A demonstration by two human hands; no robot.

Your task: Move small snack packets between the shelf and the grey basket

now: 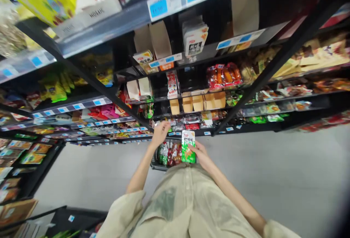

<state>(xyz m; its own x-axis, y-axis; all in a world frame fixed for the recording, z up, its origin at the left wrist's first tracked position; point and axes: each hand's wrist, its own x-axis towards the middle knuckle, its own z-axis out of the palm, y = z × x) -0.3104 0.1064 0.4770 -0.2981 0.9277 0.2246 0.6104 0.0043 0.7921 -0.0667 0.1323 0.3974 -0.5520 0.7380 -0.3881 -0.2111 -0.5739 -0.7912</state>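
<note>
In my right hand [201, 154] is a green and white snack packet [188, 145], held upright with its printed front towards me. The fingers close on its right edge. My left hand [161, 132] is raised in front of the lowest shelves, its fingers curled together; whatever may be between them is too small to make out. Below both hands, a dark basket [157, 167] stands on the floor, holding several red and green snack packets [171, 154]. The packet in my right hand overlaps the basket's right side.
Black shelving with price labels [164, 6] spans the view ahead. Cardboard display boxes [198, 103] and red sausage packs [224, 75] sit on it. Slanted black posts [254, 77] cross in front. More shelves of packets [35, 154] stand at left, above a grey floor [273, 168].
</note>
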